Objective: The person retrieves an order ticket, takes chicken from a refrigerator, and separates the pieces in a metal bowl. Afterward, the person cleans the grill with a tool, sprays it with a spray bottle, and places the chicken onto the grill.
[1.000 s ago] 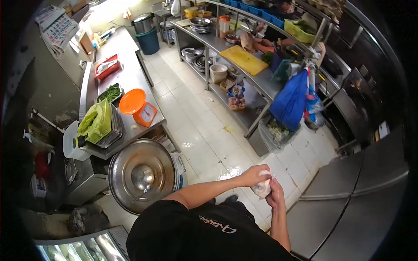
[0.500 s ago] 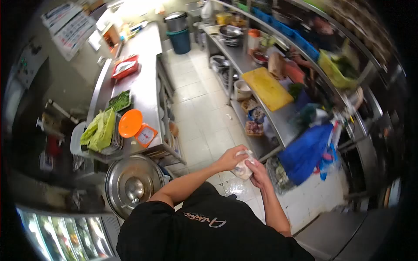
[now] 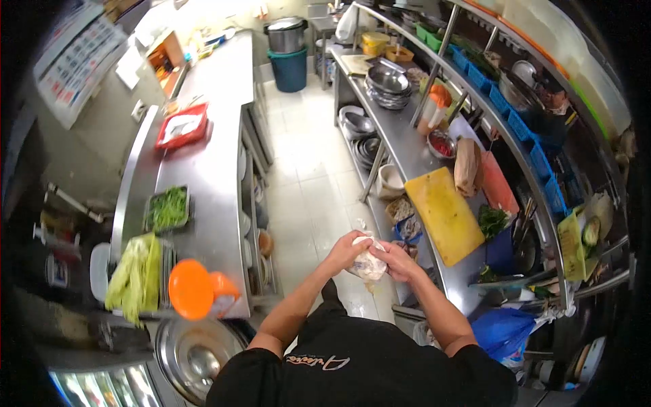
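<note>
Held in front of my body, above the tiled floor, is a small clear plastic bag [image 3: 369,266] with something pale inside that I cannot make out. My left hand [image 3: 346,252] is closed around its upper left side. On the other side, my right hand [image 3: 399,262] grips the bag with the thumb lying across it. A twisted end of plastic sticks up above the fingers, and the lower part hangs below them.
On the right, a steel counter [image 3: 468,275] carries a yellow cutting board [image 3: 444,214], steel bowls [image 3: 388,83] and a bowl of red pieces [image 3: 441,144]. The left counter [image 3: 210,163] holds a tray of greens [image 3: 167,209] and an orange scale [image 3: 191,289]. Between them runs a tiled aisle [image 3: 298,193].
My viewpoint has moved forward along the aisle, so the cutting board and blue bag sit lower in view. Both hands keep hold of the plastic bag, its twisted end now pointing up.
</note>
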`<state>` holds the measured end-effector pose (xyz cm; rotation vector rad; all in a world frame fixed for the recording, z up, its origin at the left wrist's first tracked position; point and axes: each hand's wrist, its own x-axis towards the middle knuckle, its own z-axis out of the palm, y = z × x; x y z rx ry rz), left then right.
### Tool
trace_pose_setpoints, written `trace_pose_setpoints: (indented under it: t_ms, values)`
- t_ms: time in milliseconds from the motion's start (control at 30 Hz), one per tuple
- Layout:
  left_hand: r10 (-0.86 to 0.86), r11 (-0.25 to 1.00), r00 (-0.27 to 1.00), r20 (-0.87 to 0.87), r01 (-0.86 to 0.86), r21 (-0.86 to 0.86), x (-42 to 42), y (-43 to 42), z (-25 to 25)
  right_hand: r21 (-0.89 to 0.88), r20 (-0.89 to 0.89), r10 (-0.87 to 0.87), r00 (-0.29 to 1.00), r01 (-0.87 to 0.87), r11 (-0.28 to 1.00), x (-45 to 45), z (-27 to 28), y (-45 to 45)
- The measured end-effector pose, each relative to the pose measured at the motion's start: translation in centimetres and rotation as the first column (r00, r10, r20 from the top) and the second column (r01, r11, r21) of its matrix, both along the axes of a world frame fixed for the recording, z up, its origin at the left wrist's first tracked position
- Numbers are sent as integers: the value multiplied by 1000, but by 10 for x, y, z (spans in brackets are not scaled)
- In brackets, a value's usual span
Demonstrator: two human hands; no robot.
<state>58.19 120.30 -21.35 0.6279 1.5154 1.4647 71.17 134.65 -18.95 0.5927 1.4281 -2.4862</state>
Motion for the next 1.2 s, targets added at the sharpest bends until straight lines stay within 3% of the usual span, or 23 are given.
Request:
trace_pose_setpoints:
  t_ms: [67, 167, 267, 400, 433, 533, 667, 733, 967, 1200]
  values:
    - [-100, 993, 987, 127, 107, -54, -37, 24, 11, 109, 21, 52, 998, -54, 993, -31, 22, 27]
    - [-254, 966, 950, 183, 260, -10, -86, 59, 25, 156, 54, 67, 996, -75, 985, -66, 41, 67]
    - [-433, 901, 898, 82, 432, 23, -134, 102, 28, 234, -13, 68, 998, -63, 970, -105, 38, 113]
    - [-352, 936, 783, 513, 291, 198, -182, 162, 13, 155, -87, -35, 996, 48, 987, -143, 10, 161]
    - [-305, 950, 744, 594, 284, 132, -197, 182, 15, 135, -113, -61, 992, 76, 988, -156, 6, 173]
    - [-402, 912, 686, 607, 355, 203, -245, 238, 12, 123, -184, -140, 973, 164, 979, -193, 2, 216]
    - [-312, 945, 756, 576, 310, 105, -294, 306, 28, -2, -279, -210, 937, 218, 976, -244, -15, 279]
    - [-331, 942, 759, 561, 302, 147, -324, 336, 40, -99, -318, -257, 913, 238, 966, -275, -14, 305]
    - [-362, 931, 771, 524, 265, 253, -431, 432, 63, -276, -246, -498, 832, 432, 859, -389, 27, 373]
    - [-288, 952, 769, 570, 163, 261, -510, 533, 65, -229, -211, -746, 632, 710, 666, -483, 35, 446]
